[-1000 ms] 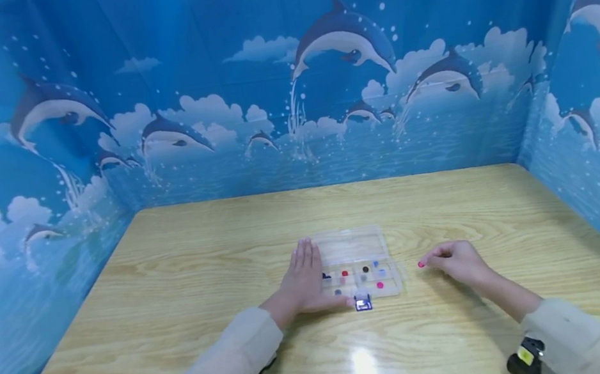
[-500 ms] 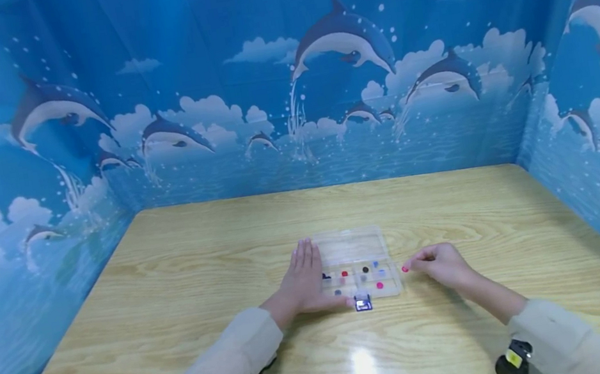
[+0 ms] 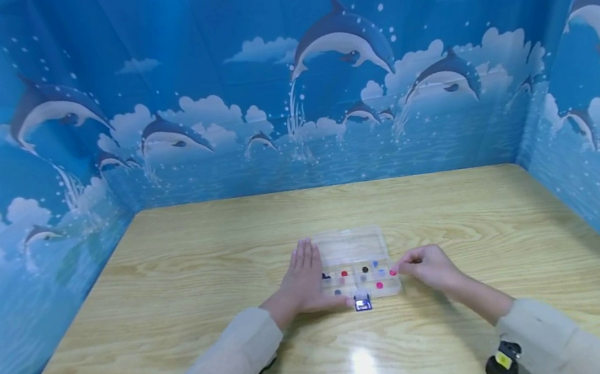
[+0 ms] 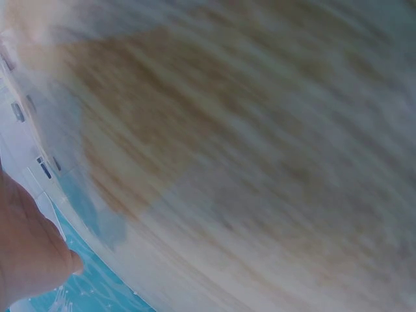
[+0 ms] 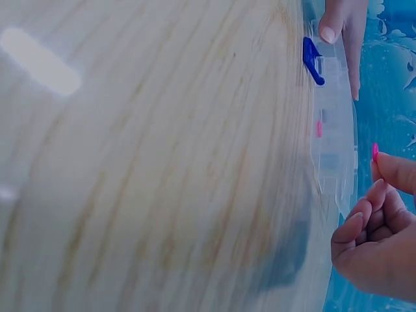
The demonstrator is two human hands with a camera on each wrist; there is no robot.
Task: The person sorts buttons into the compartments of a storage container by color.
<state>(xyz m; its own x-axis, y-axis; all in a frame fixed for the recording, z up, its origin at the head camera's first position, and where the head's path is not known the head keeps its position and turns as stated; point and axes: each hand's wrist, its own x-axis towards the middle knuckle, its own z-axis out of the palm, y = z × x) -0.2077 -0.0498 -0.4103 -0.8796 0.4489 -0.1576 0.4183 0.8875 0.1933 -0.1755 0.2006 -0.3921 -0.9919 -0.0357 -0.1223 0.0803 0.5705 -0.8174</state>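
A clear plastic compartment box (image 3: pixel 388 289) lies on the table with its lid (image 3: pixel 351 245) folded back. Small round pieces, among them a red one (image 3: pixel 344 273), a black one (image 3: pixel 365 269) and a pink one (image 3: pixel 379 285), sit in its compartments. My left hand (image 3: pixel 305 284) rests flat over the box's left side, fingers straight and thumb out by the blue latch (image 3: pixel 362 302); it hides that end. Between thumb and forefinger my right hand (image 3: pixel 428 267) pinches a small pink disc (image 5: pixel 375 153), which overlaps the box's right edge in the head view.
The wooden table (image 3: pixel 215 245) spreads around the box. A blue dolphin-print curtain (image 3: pixel 239 92) stands behind and along both sides. A black wrist camera (image 3: pixel 503 367) hangs below the right sleeve.
My right hand has moved left with the pink disc, from beside the box to its right edge. The left hand has stayed in place.
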